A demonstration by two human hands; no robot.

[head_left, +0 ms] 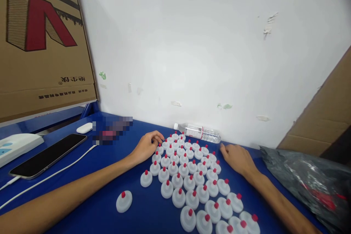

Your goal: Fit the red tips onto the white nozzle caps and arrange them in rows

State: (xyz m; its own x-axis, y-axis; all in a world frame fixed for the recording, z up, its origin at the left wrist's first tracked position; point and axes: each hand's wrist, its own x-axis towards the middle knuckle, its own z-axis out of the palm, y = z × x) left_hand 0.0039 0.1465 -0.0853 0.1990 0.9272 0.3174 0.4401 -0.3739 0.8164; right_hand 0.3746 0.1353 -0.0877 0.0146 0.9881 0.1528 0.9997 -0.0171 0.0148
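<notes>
Several white round caps with red tips (189, 175) stand in rows on a blue table (117, 153). One cap (124, 201) sits apart at the front left. My left hand (146, 146) rests at the far left edge of the group, fingers curled, fingertips touching the far caps. My right hand (237, 157) lies on the table at the group's right edge, fingers bent down towards the far end. Neither hand visibly holds a cap.
A clear plastic water bottle (199, 132) lies against the white wall. A black phone (48, 155) on a white cable, a white earbud case (84, 128) and a cardboard box (41, 44) are at left. A dark plastic bag (309, 179) and cardboard stand at right.
</notes>
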